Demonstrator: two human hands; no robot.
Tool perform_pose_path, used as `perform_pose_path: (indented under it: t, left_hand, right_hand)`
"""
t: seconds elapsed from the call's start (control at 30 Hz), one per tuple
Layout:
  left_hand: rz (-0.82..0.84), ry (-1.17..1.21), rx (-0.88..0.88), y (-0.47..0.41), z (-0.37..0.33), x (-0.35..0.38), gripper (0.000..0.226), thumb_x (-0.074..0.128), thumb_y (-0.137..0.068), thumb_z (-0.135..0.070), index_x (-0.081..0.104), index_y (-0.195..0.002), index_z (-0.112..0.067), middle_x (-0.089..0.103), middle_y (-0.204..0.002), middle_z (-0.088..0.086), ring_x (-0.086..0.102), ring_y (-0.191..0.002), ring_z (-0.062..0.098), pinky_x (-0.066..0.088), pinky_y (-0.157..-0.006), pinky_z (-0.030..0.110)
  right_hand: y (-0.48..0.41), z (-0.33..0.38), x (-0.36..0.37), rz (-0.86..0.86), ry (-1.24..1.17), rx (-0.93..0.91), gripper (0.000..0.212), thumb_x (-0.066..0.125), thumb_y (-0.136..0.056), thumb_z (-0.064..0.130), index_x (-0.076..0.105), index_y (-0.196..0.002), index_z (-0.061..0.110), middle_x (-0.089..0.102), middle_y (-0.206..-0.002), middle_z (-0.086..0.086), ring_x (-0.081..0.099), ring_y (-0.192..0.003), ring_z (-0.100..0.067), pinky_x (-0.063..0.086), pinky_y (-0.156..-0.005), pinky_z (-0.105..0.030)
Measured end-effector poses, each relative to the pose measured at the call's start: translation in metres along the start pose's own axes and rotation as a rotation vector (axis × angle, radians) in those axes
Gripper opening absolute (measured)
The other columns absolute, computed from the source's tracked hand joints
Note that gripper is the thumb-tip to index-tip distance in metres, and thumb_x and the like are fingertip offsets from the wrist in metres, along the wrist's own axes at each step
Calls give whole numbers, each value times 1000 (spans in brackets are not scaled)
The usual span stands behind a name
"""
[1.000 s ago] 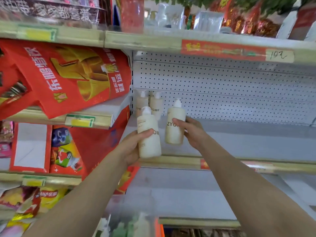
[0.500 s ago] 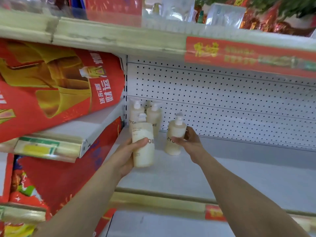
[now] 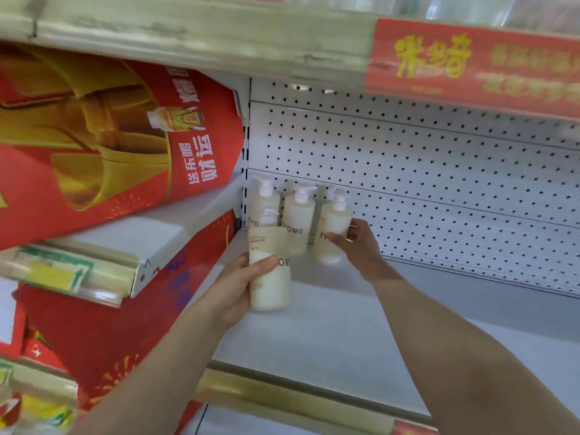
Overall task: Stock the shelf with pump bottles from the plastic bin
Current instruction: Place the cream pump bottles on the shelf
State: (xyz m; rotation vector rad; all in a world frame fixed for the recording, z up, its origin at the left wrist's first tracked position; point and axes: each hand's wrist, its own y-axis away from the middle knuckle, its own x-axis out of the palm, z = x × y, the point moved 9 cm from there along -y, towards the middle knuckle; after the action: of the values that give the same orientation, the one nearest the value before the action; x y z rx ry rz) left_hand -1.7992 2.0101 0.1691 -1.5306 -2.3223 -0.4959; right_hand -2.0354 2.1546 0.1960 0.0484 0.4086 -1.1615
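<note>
- Compared with half a second earlier, both hands reach deeper into the white metal shelf, and the bottle in the right hand now sits close to the perforated white back panel.
- Left hand: fingers wrapped around the lower body of a cream-coloured plastic pump bottle lettered "ZYOME", thumb across its front; the bottle is upright and held in front of the back row. Whether its base touches the shelf cannot be told.
- Right hand: fingers closed on the side of a second cream pump bottle, which leans slightly to the right with its base at the shelf floor near the back panel.
- Two more cream pump bottles stand upright at the shelf's rear left corner: the corner bottle (partly hidden by the one in the left hand) and the middle bottle just beside it; the right hand's bottle forms the third in this row.
- Left of the bay, a large red and gold printed carton lies tilted on a neighbouring shelf.
- Overhead, a red price strip with yellow characters runs along the edge of the upper shelf (text blurred).
</note>
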Motion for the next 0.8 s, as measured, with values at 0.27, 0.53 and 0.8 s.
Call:
perform_pose_path:
  t: [0.27, 0.53, 0.8]
  left_hand:
    - [43, -10, 2, -2, 1, 9, 56, 76, -77, -25, 60, -130, -12, 69, -122, 14, 66, -111, 29, 55, -88, 47]
    - [38, 6, 6, -1, -1, 13, 57, 76, -74, -25, 61, -128, -12, 69, -121, 14, 67, -108, 28, 55, -88, 46]
    - [44, 21, -1, -1, -3, 16, 54, 77, -78, -23, 61, -129, -13, 69, -122, 14, 68, -108, 27, 56, -81, 43]
  right_hand:
    - [-9, -4, 1, -12, 40, 7, 60, 84, -76, 36, 56, -127, 21, 69, -113, 6, 65, -106, -13, 54, -94, -39]
    - [-14, -7, 1, -3, 65, 7, 61, 84, -74, 39, 57, -126, 23, 70, -111, 7, 66, -103, -13, 54, -95, -46]
    - [-15, -11, 4, 8, 72, 34, 75, 80, -56, 60, 60, -121, 29, 73, -105, 12, 69, -98, -9, 56, -92, -43]
